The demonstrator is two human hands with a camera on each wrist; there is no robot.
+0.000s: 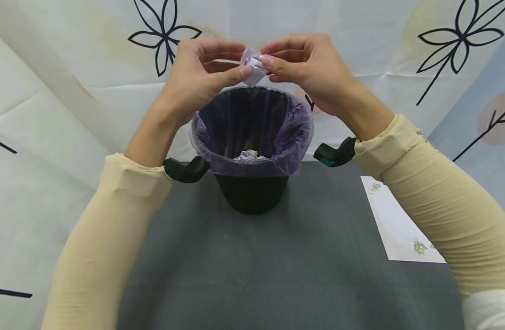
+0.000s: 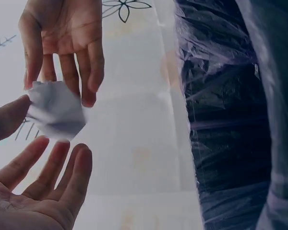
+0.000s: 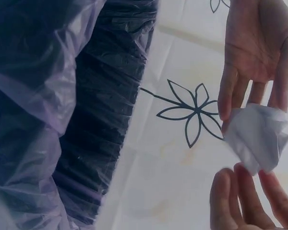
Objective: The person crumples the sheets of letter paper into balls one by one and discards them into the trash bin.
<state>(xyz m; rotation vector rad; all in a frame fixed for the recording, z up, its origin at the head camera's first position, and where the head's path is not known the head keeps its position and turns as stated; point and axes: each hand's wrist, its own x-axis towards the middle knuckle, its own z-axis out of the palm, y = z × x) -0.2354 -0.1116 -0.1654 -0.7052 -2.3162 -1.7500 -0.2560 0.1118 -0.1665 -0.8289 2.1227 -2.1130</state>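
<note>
A crumpled ball of white paper (image 1: 253,68) is pinched between both hands, above the back rim of a dark bin. My left hand (image 1: 202,73) holds its left side with thumb and fingertips, and my right hand (image 1: 306,68) pinches its right side. Both wrist views show the paper ball (image 2: 57,110) between the fingertips of the two hands. The bin (image 1: 252,195) stands below, lined with a translucent purple bag (image 1: 293,133) folded over its rim. Inside it lie crumpled paper pieces (image 1: 250,155).
A white paper sheet (image 1: 394,224) with small printed flowers lies flat on the dark grey table (image 1: 252,270), partly behind the right forearm. Behind the bin hangs a white cloth (image 1: 359,27) with black flower drawings. Black wrist devices sit on both cuffs.
</note>
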